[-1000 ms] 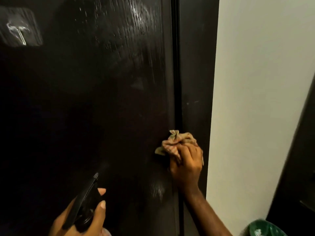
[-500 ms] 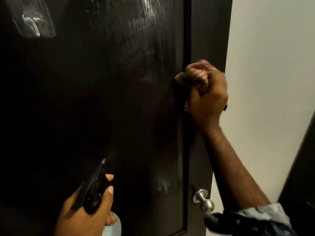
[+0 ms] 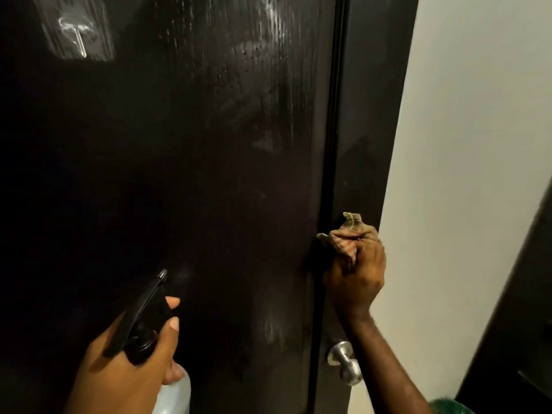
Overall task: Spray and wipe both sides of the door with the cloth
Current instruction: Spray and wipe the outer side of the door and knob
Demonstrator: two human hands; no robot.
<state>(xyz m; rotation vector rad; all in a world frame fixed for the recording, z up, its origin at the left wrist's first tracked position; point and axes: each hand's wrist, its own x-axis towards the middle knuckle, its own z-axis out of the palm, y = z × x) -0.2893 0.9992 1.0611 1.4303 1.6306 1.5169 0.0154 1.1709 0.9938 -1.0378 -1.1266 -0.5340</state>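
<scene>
Two hands are at work on the dark door [image 3: 185,180]. Right hand [image 3: 357,274] has its grip clenched round a bunched cloth [image 3: 343,236], pressing it against the door's right stile, just beside the vertical groove that borders the panel. Part of the cloth sticks out above and to the left of the fingers [image 3: 366,249], showing a faint striped pattern. That hand sits above the metal knob [image 3: 343,361], apart from it, with the bare forearm running down past the knob to the lower right.

Left hand [image 3: 128,363] is low at the bottom of the view, its grip wrapped round the neck of a spray bottle [image 3: 146,321]. The black trigger head tilts up and to the right, nozzle aimed at the door panel and close to it; two fingertips lie along the front of the head. A pale bottle body shows just under the hand.

High on the panel, wet streaks and droplets catch the light. A clear stick-on hook [image 3: 76,34] sits at the upper left of the door. Right of the door is a pale wall [image 3: 466,174], and something green [image 3: 448,407] shows at the bottom edge.
</scene>
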